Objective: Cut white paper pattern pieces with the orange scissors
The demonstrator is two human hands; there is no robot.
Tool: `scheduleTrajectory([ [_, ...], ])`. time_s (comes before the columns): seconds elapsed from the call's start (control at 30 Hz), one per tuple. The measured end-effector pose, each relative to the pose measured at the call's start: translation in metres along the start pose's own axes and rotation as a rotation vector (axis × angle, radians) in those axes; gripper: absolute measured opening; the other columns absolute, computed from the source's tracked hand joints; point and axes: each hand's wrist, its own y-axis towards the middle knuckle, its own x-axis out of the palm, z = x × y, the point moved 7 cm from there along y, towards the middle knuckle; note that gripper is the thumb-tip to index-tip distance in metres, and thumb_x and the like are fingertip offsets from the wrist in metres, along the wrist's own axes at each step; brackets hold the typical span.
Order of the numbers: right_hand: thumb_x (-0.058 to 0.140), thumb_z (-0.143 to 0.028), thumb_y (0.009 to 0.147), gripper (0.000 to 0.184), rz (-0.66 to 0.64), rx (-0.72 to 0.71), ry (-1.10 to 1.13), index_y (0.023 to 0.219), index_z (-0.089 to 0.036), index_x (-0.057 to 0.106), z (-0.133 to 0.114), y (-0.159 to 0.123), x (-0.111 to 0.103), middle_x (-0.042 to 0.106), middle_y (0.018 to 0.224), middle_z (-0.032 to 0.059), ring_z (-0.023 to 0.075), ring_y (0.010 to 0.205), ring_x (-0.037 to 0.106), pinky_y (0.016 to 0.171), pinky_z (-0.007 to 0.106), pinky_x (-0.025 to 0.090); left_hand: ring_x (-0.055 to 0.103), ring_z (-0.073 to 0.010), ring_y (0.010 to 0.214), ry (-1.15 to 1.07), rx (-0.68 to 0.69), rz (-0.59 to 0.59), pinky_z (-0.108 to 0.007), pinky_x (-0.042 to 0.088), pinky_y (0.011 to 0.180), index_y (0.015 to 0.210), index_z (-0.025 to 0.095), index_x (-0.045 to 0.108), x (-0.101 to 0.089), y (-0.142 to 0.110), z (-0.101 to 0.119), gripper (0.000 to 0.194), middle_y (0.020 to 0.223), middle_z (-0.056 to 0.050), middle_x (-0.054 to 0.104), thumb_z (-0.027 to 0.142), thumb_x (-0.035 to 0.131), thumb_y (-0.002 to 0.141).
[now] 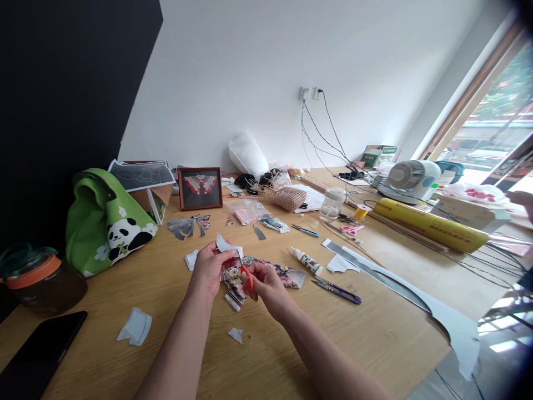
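My left hand [209, 268] pinches a small white piece of paper or stiff fabric [224, 243], holding it up above the table. In my right hand [266, 286] is a pair of scissors with orange handles [247, 276]; the blades reach the right edge of the white piece. Beneath both hands lies floral fabric [287, 272], partly hidden by them. White scraps rest around: a curved one [136, 326] at the left, a small triangle [236, 334] in front, and another [191, 260] beside my left hand.
To the right are a glue bottle [307, 261], thread snips [337, 290] and a long grey-white template [400, 289]. Left stand a green panda bag [104, 222], a jar [41, 278] and a phone [41, 355]. A framed collar [200, 188] and grey cut pieces [189, 226] are behind.
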Motion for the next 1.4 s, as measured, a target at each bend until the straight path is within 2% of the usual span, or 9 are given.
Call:
scheduleTrajectory([
  [1.4,0.069,-0.055,0.069,0.044,-0.009,-0.019,0.009,0.066,-0.018,0.047,0.0046,0.0022,-0.0021,0.051,0.05,-0.0054,0.0049,0.039,0.033,0.04,0.021,0.023,0.061,-0.0108,0.049,0.006,-0.019,0.025,-0.021,0.052,0.051,0.078,0.011,0.062,0.003,-0.0041,-0.0005,0.033,0.059,-0.002,0.067,0.002,0.074,0.049],
])
